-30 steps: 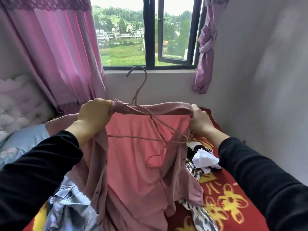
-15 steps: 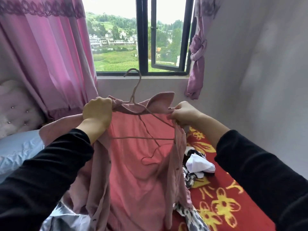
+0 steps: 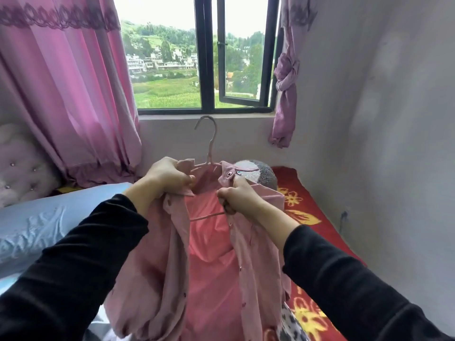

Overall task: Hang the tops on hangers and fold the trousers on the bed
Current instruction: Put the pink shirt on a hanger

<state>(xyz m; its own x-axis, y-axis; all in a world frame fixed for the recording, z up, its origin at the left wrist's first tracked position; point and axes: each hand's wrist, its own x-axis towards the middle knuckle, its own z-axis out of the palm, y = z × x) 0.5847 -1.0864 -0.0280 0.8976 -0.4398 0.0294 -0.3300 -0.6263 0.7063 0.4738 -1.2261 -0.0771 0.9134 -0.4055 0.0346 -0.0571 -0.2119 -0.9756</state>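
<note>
Both hands up in front of the window (image 3: 204,70), holding a pink shirt (image 3: 214,267) on a thin pink hanger (image 3: 210,153). Left hand (image 3: 167,177) fisted on the shirt's left collar/shoulder, fabric bunched in the grip. Right hand (image 3: 237,196) closed on the right front edge just below the collar, thumb by the top buttonhole; it looks to pinch the hanger's lower bar too, can't tell for sure. Hanger hook stands upright above the collar, free of anything, its tip level with the sill. Hanger shoulders sit inside the neck opening, lower bar visible across the open front. Shirt is unbuttoned, front panels hang down either side, red-pink lining or back panel showing between. It hangs over the middle of the bed (image 3: 307,217), which has a red cover with yellow flowers. Grey speckled cushion (image 3: 264,174) at the bed's far edge, just behind the right hand. Blue pillow (image 3: 49,217) at the bed's left side. Black-and-white patterned garment (image 3: 290,326) at the bed's near edge, right of the shirt hem. Pink curtain (image 3: 69,82) left of the window, black sleeves on both arms
</note>
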